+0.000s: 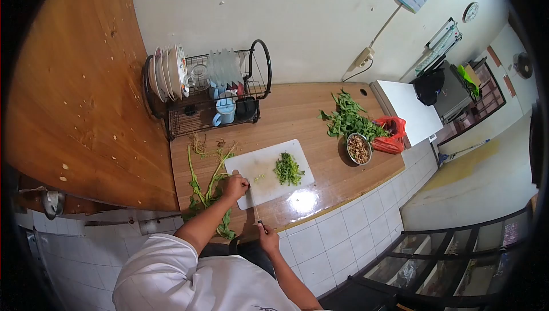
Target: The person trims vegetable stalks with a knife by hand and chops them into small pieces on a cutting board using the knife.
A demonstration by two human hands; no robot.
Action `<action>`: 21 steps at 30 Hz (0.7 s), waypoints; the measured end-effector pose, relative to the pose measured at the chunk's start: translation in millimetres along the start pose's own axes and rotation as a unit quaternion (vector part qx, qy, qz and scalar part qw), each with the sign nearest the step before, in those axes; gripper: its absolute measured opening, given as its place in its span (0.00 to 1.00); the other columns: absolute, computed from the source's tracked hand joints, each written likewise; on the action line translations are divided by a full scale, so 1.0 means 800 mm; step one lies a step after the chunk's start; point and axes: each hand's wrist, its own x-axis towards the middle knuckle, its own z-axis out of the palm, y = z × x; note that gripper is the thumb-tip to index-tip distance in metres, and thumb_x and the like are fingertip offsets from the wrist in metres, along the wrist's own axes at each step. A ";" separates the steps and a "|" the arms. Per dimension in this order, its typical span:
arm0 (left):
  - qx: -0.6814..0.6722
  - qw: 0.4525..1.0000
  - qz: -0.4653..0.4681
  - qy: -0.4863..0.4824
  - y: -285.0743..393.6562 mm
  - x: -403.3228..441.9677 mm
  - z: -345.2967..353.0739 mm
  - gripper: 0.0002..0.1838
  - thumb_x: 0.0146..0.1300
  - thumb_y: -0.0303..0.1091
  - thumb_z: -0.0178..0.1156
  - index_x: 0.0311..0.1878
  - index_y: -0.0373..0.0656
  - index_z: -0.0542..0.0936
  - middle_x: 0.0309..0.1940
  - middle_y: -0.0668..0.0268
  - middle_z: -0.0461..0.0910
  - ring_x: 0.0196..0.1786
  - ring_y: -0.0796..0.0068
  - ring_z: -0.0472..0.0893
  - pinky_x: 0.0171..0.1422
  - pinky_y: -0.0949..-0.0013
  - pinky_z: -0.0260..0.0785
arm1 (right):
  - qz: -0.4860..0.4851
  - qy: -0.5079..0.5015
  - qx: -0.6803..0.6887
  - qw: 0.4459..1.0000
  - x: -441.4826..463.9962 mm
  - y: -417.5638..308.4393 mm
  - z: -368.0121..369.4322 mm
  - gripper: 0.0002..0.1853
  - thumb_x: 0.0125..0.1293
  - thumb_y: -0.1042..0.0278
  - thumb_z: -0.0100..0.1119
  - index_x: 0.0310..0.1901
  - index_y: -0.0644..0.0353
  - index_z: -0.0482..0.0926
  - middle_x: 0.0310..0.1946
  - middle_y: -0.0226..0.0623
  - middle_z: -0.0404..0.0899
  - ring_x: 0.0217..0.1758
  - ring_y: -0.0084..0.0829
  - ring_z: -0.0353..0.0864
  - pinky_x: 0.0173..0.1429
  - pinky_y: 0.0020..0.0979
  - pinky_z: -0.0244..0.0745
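Note:
A white cutting board point(266, 193) lies on the wooden counter, with a heap of chopped green leaves point(289, 169) on its right part and a few small pale bits near its middle. My right hand point(268, 239) grips a knife point(255, 212) by its handle at the counter's front edge, the blade pointing up toward the board. Over the board's left edge my left hand point(235, 187) is closed; what its fingers hold, if anything, is hidden. Long leafy green stems point(194, 180) with roots lie on the counter left of the board.
At the back left stands a dish rack point(213, 117) with plates, glasses and mugs. A bowl of brown pieces point(358, 149), leafy greens point(350, 117) and a red plastic bag point(391, 136) sit on the right. A wooden panel point(74, 82) rises at the left.

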 end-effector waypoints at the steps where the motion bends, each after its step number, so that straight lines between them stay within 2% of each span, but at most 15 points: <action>1: -0.011 1.000 -0.013 -0.015 -0.002 0.002 0.001 0.06 0.46 0.30 0.73 0.30 0.48 0.89 0.31 0.65 0.84 0.36 0.61 0.85 0.42 0.60 0.78 | 0.008 -0.006 0.002 1.000 0.003 -0.007 0.000 0.26 0.72 0.42 0.57 0.49 0.61 0.86 0.40 0.56 0.86 0.48 0.54 0.86 0.53 0.42 0.78; 5: 0.007 0.999 -0.024 -0.026 0.001 0.000 -0.005 0.06 0.46 0.31 0.72 0.30 0.47 0.88 0.32 0.63 0.84 0.38 0.59 0.85 0.43 0.58 0.78 | 0.000 -0.022 -0.020 1.000 0.031 -0.003 0.010 0.26 0.72 0.42 0.57 0.49 0.61 0.86 0.39 0.56 0.85 0.47 0.55 0.86 0.52 0.43 0.78; 7: 0.031 0.998 0.061 0.005 0.003 -0.001 -0.010 0.06 0.47 0.31 0.72 0.31 0.46 0.88 0.32 0.61 0.84 0.38 0.57 0.85 0.44 0.58 0.78 | -0.019 -0.004 -0.014 1.000 0.034 -0.002 0.014 0.26 0.72 0.42 0.56 0.49 0.60 0.86 0.38 0.56 0.85 0.46 0.55 0.86 0.50 0.44 0.78; 10: 0.038 0.997 0.071 -0.008 0.004 0.000 -0.015 0.07 0.48 0.30 0.72 0.32 0.44 0.89 0.33 0.58 0.84 0.38 0.56 0.85 0.45 0.58 0.78 | -0.049 0.005 0.040 0.998 0.003 -0.017 0.000 0.26 0.72 0.41 0.56 0.49 0.60 0.86 0.39 0.56 0.85 0.46 0.54 0.86 0.50 0.44 0.78; 14: -0.015 0.999 0.025 -0.039 0.020 -0.004 -0.022 0.07 0.48 0.30 0.71 0.34 0.43 0.89 0.33 0.58 0.84 0.39 0.55 0.85 0.46 0.58 0.78 | -0.011 0.009 0.008 1.000 -0.014 -0.011 0.000 0.26 0.71 0.41 0.56 0.49 0.59 0.86 0.39 0.55 0.85 0.46 0.53 0.86 0.51 0.44 0.78; 16: 0.024 0.999 0.014 -0.038 0.034 -0.006 -0.031 0.08 0.49 0.29 0.72 0.34 0.43 0.89 0.34 0.58 0.85 0.39 0.56 0.85 0.46 0.59 0.78 | -0.019 0.019 0.013 1.000 -0.002 0.001 0.010 0.27 0.71 0.40 0.56 0.50 0.58 0.86 0.39 0.55 0.85 0.47 0.53 0.86 0.52 0.44 0.78; 21: 0.009 0.999 0.012 -0.041 0.026 -0.005 -0.025 0.08 0.48 0.28 0.73 0.34 0.43 0.89 0.33 0.58 0.84 0.39 0.57 0.85 0.45 0.59 0.78 | -0.003 0.010 -0.003 1.000 0.030 -0.001 0.013 0.27 0.71 0.40 0.56 0.50 0.59 0.86 0.39 0.55 0.86 0.46 0.53 0.86 0.51 0.43 0.78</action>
